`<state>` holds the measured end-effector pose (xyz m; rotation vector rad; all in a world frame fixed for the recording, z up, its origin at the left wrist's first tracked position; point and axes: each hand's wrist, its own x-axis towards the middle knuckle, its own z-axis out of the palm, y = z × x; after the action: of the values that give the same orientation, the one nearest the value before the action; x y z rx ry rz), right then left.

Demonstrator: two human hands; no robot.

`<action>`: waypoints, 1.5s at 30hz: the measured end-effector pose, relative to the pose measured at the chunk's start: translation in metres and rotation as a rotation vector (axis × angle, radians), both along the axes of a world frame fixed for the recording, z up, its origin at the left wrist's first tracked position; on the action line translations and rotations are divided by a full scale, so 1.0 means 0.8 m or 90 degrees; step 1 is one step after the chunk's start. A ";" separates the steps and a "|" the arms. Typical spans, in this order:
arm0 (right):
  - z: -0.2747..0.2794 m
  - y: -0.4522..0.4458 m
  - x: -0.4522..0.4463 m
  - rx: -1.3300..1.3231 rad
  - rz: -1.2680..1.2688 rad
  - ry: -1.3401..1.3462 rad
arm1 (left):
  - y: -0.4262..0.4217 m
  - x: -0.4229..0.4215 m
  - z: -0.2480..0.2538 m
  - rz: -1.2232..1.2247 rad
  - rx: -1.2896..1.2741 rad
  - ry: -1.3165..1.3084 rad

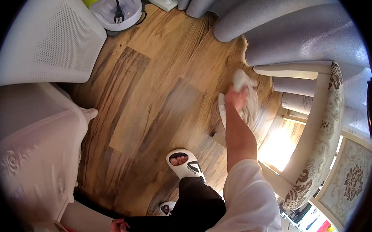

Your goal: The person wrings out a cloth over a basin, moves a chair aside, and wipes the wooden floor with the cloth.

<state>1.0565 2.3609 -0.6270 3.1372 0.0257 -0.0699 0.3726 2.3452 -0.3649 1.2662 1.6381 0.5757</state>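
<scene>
My right hand grips a whitish cloth at the wooden floor, beside a chair leg. Part of the cloth bunches up past my fingers and part hangs below them; both hand and cloth are somewhat blurred. My left hand is low in the view near my dark trousers, its fingers loosely curled with nothing visible in them. The lower part of that hand is cut off by the picture's edge.
A cream chair with a patterned cushion stands close on the right, before a grey curtain. Left are a white perforated bin and a pale draped cover. A white appliance with a plug sits at the back. My slipper rests mid-floor.
</scene>
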 end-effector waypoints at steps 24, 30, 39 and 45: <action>0.042 0.004 -0.132 0.076 -0.046 0.052 | 0.015 0.011 0.000 -0.080 0.003 -0.061; 0.041 -0.014 -0.075 0.169 -0.232 0.003 | -0.024 -0.005 0.016 -0.022 0.050 -0.001; 0.073 0.209 -0.174 0.552 0.584 -0.036 | -0.031 -0.011 0.022 0.008 0.052 0.009; 0.066 0.264 -0.253 0.114 0.794 0.158 | -0.022 -0.004 0.015 -0.017 0.033 0.019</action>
<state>0.8544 2.5718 -0.5739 2.6114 1.9413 -0.4328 0.3696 2.3275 -0.3530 1.3381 1.6373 0.5894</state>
